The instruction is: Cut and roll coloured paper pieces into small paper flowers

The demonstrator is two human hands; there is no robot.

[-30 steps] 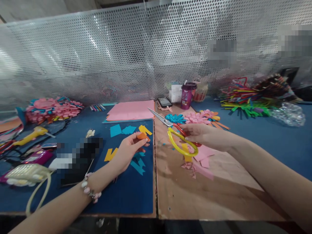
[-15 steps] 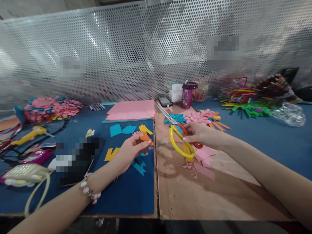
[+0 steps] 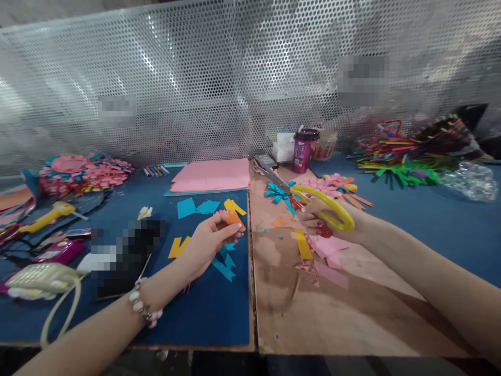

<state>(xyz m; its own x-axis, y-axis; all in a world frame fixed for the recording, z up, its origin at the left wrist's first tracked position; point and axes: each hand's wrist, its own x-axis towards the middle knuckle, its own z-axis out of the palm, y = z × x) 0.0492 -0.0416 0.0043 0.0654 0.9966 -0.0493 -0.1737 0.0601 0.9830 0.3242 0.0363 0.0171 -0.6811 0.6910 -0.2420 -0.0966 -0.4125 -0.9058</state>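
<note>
My left hand (image 3: 205,243) pinches a small orange paper piece (image 3: 233,218) above the blue mat (image 3: 156,308), with yellow and teal paper scraps (image 3: 195,208) lying around it. My right hand (image 3: 326,219) grips scissors (image 3: 313,201) with yellow and red handles. Their blades point back and left over a teal paper flower (image 3: 278,190). Pink paper offcuts (image 3: 326,261) and a yellow strip (image 3: 302,243) lie on the brown board (image 3: 332,313) under that hand.
A stack of pink sheets (image 3: 211,175), a purple cup (image 3: 302,151), a phone (image 3: 266,160) and finished paper flowers (image 3: 332,185) sit at the back. Pink flowers (image 3: 84,169) and tools crowd the left; coloured strips (image 3: 407,151) lie right. A perforated metal screen (image 3: 235,78) walls the rear.
My right hand has turned the scissors, swinging the yellow handle up and to the right and moving the blades back. My left hand has kept its hold on the orange piece.
</note>
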